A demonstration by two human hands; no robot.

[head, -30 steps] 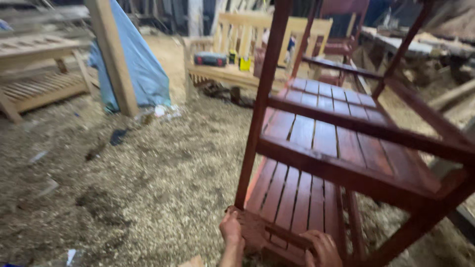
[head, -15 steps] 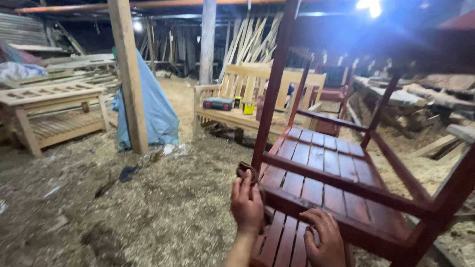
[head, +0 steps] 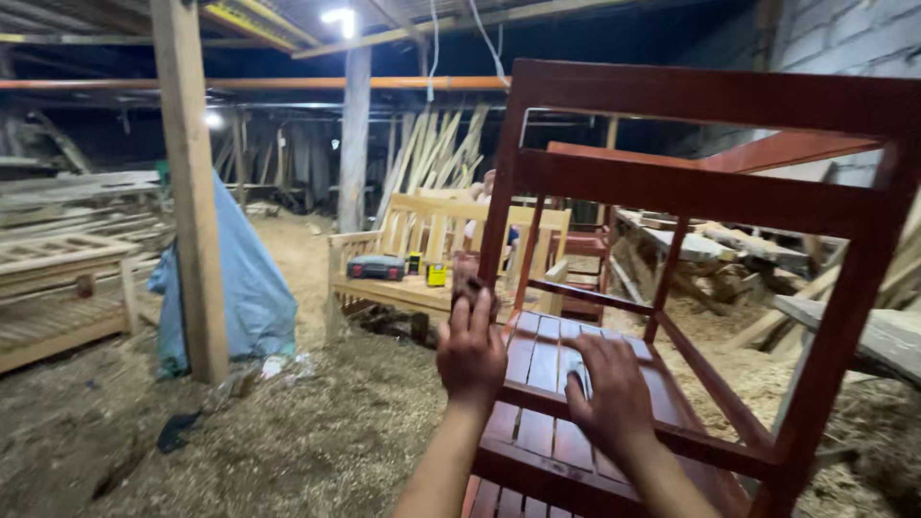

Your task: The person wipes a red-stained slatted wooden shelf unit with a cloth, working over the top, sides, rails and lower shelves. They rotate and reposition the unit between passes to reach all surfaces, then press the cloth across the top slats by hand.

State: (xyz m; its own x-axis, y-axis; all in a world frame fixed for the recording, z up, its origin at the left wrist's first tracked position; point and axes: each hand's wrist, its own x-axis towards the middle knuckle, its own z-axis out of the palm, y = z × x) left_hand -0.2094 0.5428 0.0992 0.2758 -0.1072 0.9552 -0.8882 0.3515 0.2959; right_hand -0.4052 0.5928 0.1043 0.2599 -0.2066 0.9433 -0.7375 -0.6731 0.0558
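A red-brown stained wooden chair frame (head: 691,192) with slatted panels fills the right half of the head view. My left hand (head: 470,350) is closed around a dark rag or pad (head: 468,288) and holds it against the frame's left post. Beside it, my right hand (head: 609,388) lies flat with fingers spread on the red slats (head: 542,350), holding nothing.
An unpainted slatted bench (head: 422,249) stands behind with a dark tool case (head: 376,268) and small cans on its seat. A wooden post (head: 192,192) with a blue tarp (head: 249,288) rises at left. Sawdust covers the floor; timber stacks (head: 58,259) lie at both sides.
My head has lifted, so more of the workshop shows. Both hands have moved up the red frame, the left one sliding along the post with the dark rag.
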